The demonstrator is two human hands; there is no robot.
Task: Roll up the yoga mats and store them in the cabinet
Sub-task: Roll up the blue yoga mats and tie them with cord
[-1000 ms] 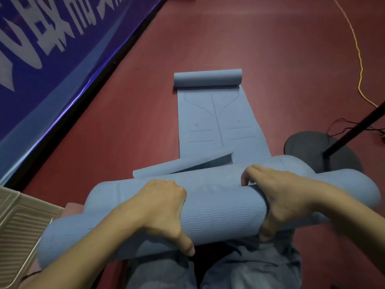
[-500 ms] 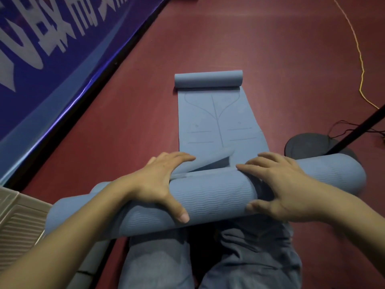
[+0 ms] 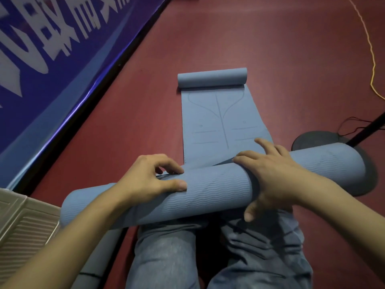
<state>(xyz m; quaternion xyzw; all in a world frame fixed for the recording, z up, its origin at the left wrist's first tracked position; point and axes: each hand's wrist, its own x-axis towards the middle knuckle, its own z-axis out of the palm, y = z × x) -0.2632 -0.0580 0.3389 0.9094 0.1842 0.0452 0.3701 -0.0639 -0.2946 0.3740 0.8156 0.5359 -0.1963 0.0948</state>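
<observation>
- Far left: blue banner (image 3: 52,59) w/ white lettering runs along the floor (image 3: 270,38) edge; below it, at the frame's lower left, a beige ribbed panel (image 3: 23,230).
- Your left hand (image 3: 145,180) sits on the left part of the roll (image 3: 216,188): thumb laid flat along the top, fingers curled over the far side, pinching the mat edge there.
- The roll is the near end of the mat, blue, wavy-ribbed, lying crosswise over your knees (image 3: 166,253) in grey-blue jeans, tilted up toward the right.
- Beyond it the flat mat (image 3: 218,122) stretches away on the red floor, printed lines face up; its far end is curled into a small roll (image 3: 212,77).
- Your right hand (image 3: 275,176) wraps the roll right of centre: fingers spread over the top, tips reaching the flat part, thumb hooked down the near side.
- Right: roll's end overlaps a dark round base (image 3: 312,140) w/ a black pole (image 3: 366,130); black wires near it, yellow cord (image 3: 373,59) further back.
</observation>
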